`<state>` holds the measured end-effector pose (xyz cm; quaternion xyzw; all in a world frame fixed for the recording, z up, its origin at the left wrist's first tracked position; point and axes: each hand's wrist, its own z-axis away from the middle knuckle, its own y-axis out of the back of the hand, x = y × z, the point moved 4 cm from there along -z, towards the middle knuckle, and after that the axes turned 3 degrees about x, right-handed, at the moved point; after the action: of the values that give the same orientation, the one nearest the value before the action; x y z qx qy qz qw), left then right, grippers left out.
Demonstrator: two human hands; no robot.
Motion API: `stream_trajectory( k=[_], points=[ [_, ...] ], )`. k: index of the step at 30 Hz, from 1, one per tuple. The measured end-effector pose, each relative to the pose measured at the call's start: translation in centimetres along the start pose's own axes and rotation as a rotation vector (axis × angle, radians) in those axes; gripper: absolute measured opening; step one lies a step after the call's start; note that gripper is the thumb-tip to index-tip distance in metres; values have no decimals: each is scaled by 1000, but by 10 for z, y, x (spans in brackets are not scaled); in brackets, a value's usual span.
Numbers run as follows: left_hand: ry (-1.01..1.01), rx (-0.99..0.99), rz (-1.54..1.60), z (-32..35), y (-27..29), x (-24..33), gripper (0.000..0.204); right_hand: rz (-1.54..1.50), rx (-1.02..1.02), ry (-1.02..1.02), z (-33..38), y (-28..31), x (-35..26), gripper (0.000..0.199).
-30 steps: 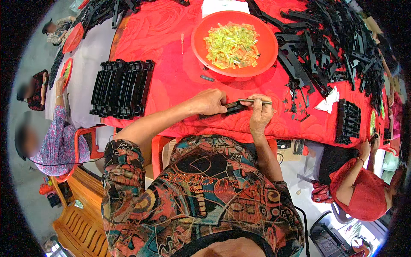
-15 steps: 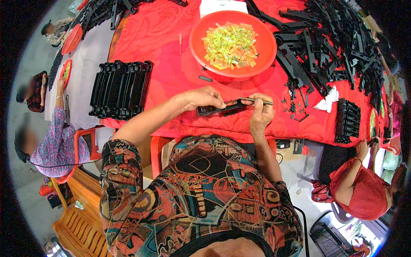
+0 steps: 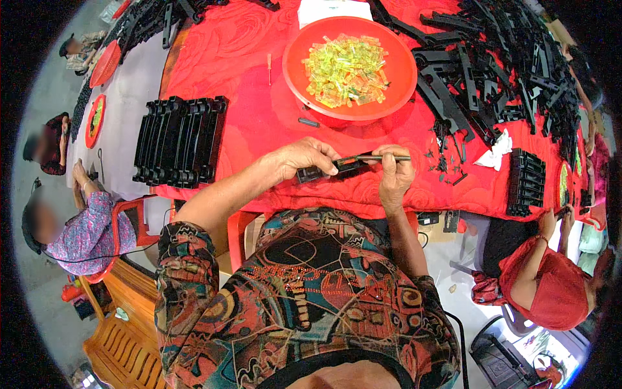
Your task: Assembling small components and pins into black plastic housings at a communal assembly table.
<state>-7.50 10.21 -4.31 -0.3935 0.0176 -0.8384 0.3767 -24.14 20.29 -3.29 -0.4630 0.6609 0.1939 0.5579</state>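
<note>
My left hand (image 3: 306, 159) is closed on one end of a long black plastic part (image 3: 312, 174), thumb on its upper edge. A small orange-clear strip (image 3: 345, 160) shows along the part, near my thumb. Between the thumb and fingers of my right hand (image 3: 396, 176) is a thin metal stick-like tool (image 3: 374, 157), held nearly level, its tip at the strip. Whether the tool is a tweezer or a rod is too small to tell. Beyond my hands stands a red basin (image 3: 293, 91) holding many yellow-clear plastic pieces (image 3: 346, 70).
Left on the red cloth (image 3: 240, 39) lies a row of black parts (image 3: 180, 141). A thin screwdriver (image 3: 269, 69) and a short black piece (image 3: 308, 122) lie near the basin. At right are heaped black parts (image 3: 470, 78), crumpled tissue (image 3: 495, 153) and a seated co-worker (image 3: 547, 288).
The tool's tip has come down onto the strip, and my left fingers have shifted slightly. A co-worker at left has drawn an arm back from a red plate.
</note>
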Motion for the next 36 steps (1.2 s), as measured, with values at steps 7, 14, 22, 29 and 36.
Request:
stream_trajectory(
  k=[7,14,22,29,36],
  points=[
    [16,29,-28,0,-2,-2,27,177,-102,67,3,0,3,8],
    [-52,42,-55,1,-4,-5,27,207,-126,109,5,-3,-2,7],
    [-327,231,-113,-2,1,-4,20,267,-101,118,6,-3,7,2],
    [-529,442,-815,2,-9,13,26,269,-65,102,5,-7,4,4],
    [-484,539,-1001,8,-23,27,19,178,-50,115,0,-2,-6,6]
  ],
)
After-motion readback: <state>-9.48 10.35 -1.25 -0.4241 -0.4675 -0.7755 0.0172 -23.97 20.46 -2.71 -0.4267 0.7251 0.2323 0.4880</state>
